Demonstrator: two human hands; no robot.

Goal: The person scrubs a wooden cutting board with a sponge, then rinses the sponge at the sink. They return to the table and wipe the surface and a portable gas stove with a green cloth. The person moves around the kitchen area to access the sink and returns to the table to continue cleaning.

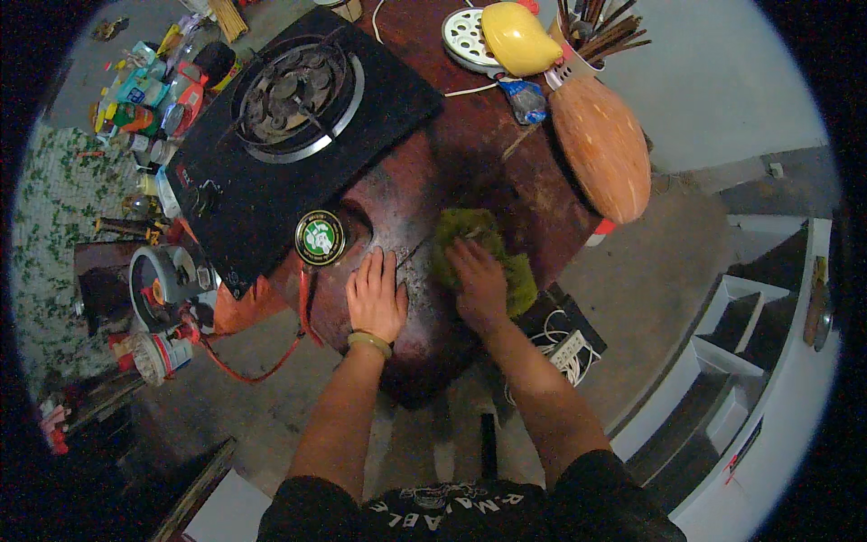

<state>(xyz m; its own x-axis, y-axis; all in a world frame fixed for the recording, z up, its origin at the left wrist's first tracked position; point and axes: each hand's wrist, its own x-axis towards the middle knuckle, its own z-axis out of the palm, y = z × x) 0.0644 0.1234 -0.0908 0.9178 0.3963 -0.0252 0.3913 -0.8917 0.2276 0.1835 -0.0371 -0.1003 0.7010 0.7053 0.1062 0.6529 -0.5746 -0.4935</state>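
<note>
My right hand (479, 283) lies flat on a green cloth (518, 281), pressing it against the dark red tabletop (420, 176). The cloth is bunched and spreads out to both sides of the fingers. To its left my left hand (376, 298) rests palm down on the table with fingers together and thumb a little apart, holding nothing; a bangle circles that wrist. Just beyond the left fingertips stands a round tin (320, 238) with a green and white lid. A black gas stove (399, 85) with one burner sits past the tin.
A large orange gourd (599, 146) lies at the right edge, near a yellow-lidded egg cooker (518, 40), a blue packet (525, 101) and a chopstick holder (569, 51). A red gas hose (271, 372) hangs at left. Below the right edge is a power strip (567, 349) with white cables.
</note>
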